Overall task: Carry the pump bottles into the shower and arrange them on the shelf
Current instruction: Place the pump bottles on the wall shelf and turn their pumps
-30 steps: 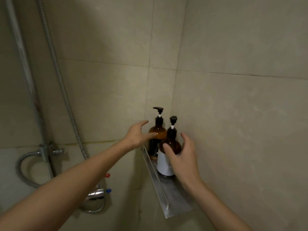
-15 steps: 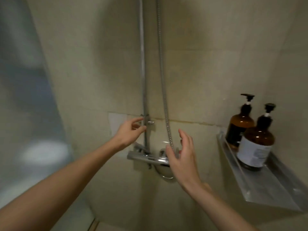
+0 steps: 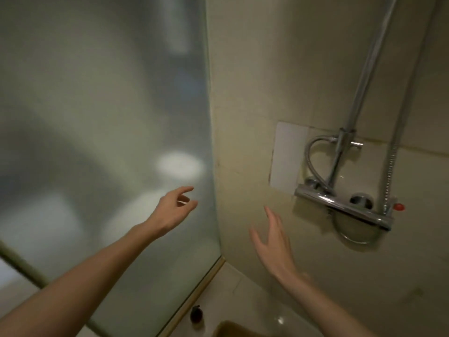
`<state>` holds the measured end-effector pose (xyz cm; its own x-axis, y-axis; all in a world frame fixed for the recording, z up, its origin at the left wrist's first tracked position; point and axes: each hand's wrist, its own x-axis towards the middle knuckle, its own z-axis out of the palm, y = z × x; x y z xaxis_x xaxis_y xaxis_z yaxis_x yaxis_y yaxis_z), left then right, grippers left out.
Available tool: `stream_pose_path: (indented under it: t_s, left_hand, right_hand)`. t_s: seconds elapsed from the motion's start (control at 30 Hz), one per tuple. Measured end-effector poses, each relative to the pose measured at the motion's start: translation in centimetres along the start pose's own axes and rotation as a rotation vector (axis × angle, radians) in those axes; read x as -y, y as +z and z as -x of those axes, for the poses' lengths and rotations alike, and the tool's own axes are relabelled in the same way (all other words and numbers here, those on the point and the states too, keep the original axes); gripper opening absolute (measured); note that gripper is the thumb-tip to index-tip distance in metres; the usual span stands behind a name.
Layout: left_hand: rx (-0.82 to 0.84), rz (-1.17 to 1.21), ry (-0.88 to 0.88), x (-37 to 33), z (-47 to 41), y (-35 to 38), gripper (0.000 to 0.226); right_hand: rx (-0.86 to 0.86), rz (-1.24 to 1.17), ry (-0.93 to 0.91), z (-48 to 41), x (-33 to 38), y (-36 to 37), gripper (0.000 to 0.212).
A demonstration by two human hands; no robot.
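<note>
Low on the shower floor, beside the frosted glass panel, stands one dark pump bottle. Both the left hand and right hand hover above it with spread, empty grips, left of the chrome mixer valve.

Both forearms run off the bottom edge. Behind the left grip, the frosted glass panel shows only pale, blurred shapes. Far below the right grip, a small dark pump bottle stands on the floor, too small to read. Beside it, a brownish object is cut off. The shower hose leaves the top.
</note>
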<state>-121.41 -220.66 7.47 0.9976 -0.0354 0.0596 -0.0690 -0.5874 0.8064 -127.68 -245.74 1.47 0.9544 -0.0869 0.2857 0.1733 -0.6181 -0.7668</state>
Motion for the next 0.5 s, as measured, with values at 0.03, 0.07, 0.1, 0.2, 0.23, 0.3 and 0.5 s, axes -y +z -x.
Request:
stream_pose_path:
  t_s: [0.03,0.07,0.1,0.2,0.23,0.3,0.5]
  left_hand:
    - [-0.005,-0.011,-0.019,1.3,0.4,-0.5,0.045]
    - [-0.008,-0.027,-0.037,2.5,0.7,-0.8,0.045]
    - [-0.007,-0.042,-0.052,3.7,1.0,-1.0,0.045]
    - [0.016,-0.072,-0.079,6.7,1.7,-0.7,0.047]
    - [0.018,-0.074,-0.087,7.5,1.9,-0.3,0.047]
    - [0.012,-0.075,-0.108,9.1,2.1,0.5,0.048]
    - [0.017,-0.059,-0.155,13.3,2.3,3.8,0.048]
  right_hand:
    - [0.038,0.003,0.021,0.5,-0.3,1.3,0.066]
    - [0.073,0.003,0.049,1.0,-0.7,2.5,0.067]
    - [0.109,0.001,0.079,1.5,-1.2,3.7,0.066]
    - [0.209,0.008,0.144,2.8,-2.8,6.9,0.065]
    - [0.232,0.012,0.158,3.2,-3.3,7.8,0.065]
    - [0.276,0.018,0.188,3.7,-4.5,9.5,0.066]
    - [0.336,0.022,0.210,4.4,-7.9,13.1,0.065]
